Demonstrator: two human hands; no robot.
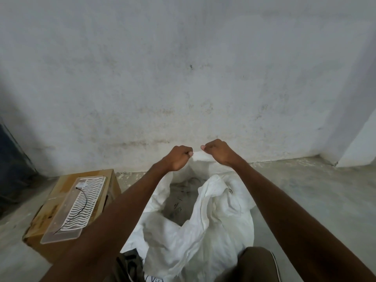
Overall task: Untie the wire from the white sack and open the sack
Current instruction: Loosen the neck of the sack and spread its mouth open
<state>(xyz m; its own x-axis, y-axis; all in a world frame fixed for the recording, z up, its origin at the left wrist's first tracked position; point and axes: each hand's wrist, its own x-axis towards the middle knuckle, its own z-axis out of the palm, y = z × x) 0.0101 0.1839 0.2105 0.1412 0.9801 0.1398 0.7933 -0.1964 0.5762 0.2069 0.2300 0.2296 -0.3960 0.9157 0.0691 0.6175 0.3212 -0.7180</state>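
A white woven sack (203,226) stands on the floor in front of me with its mouth spread open. Inside it I can make out dark small items, too dim to tell apart. My left hand (179,158) pinches the far rim of the sack between thumb and curled fingers. My right hand (216,152) grips the same far rim just to the right, so a short stretch of white cloth runs taut between the two hands. A small dark wire loop (230,191) shows on the sack's right fold.
A cardboard box (65,216) sits on the floor to the left, topped by a clear plastic tray (67,212) with a white wavy grille and a thin black wire. A stained white wall (183,78) rises just behind the sack. Grey concrete floor (305,190) lies to the right.
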